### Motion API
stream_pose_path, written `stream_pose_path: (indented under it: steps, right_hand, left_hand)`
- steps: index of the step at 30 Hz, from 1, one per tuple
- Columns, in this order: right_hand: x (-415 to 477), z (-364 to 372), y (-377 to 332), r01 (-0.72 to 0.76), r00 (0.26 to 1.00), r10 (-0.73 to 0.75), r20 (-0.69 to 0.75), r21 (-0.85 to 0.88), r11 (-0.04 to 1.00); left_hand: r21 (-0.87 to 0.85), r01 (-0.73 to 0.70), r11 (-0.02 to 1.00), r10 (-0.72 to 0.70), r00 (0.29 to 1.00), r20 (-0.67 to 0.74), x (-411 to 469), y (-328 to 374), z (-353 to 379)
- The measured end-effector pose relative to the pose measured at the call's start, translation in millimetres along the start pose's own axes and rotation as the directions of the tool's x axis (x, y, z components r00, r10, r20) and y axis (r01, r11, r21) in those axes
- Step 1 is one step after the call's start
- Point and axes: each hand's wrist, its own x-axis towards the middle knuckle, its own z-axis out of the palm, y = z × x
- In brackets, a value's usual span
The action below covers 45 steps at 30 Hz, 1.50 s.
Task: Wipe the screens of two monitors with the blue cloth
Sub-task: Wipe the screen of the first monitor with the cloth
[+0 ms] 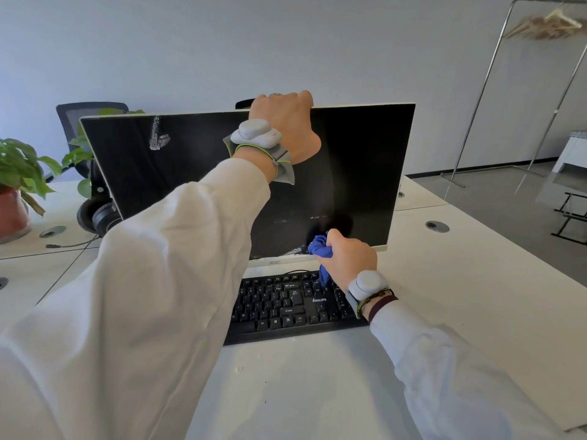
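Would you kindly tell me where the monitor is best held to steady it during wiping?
Grip the monitor by its top edge near the middle, coming from above. The panel is thin and stands upright with that edge free, so fingers hooked over it should resist the wiping push, as the left hand does.

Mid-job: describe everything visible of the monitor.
The monitor is a flat screen, dark, with a white frame and an AOC mark on its lower bezel. It stands on the white desk behind a black keyboard. A whitish smear sits upper left; faint streaks lie near the bottom. The left hand grips its top edge; the right hand holds the bunched blue cloth against its lower edge.
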Motion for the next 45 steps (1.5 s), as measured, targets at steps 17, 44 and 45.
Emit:
stream_pose_path:
  steps: [17, 44, 45]
  right_hand:
    - [6, 12, -40, 0.023, 0.999, -0.022, -0.041, 0.03, 0.999]
    - [3, 20, -38, -0.029, 0.999, 0.032, -0.023, 0.148, 0.989]
    - [4, 21, -44, -0.025, 0.999, 0.029, -0.029, 0.147, 0.989]
  left_hand:
    - [-0.032, -0.11, 0.993, 0.109, 0.994, -0.019, -7, -3, -8]
    - [-0.052, -0.103, 0.993, 0.102, 0.995, -0.015, -8, -5, -5]
    - [-0.055, -0.103, 0.993, 0.102, 0.995, -0.022, -8, -4, -5]
